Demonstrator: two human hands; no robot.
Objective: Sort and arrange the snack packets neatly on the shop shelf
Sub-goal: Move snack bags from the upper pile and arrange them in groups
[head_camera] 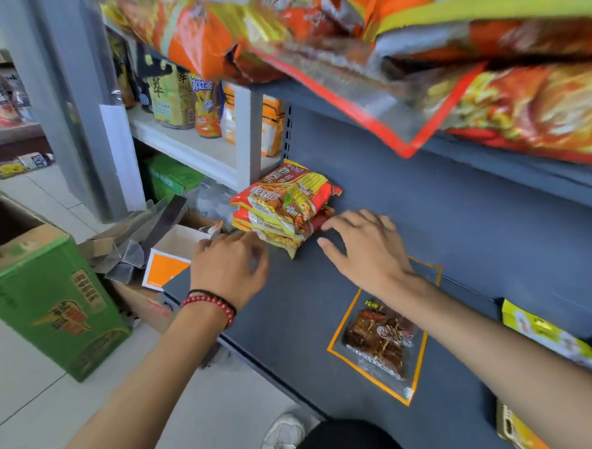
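Stack of red-and-yellow plastic noodle packets [285, 207] sits far left on the dark grey shelf [459, 233], its near corner pointing between 2 empty hands, the left hand [228, 265] loosely curled just near-left of it, the right hand [364, 244] spread flat just right, equally close.

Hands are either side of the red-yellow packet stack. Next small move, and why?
Probably press both hands in and square the stack: the left hand and right hand flank the red-yellow packet stack open, gripping nothing, and its packets lie fanned and askew near the back corner of the shelf.
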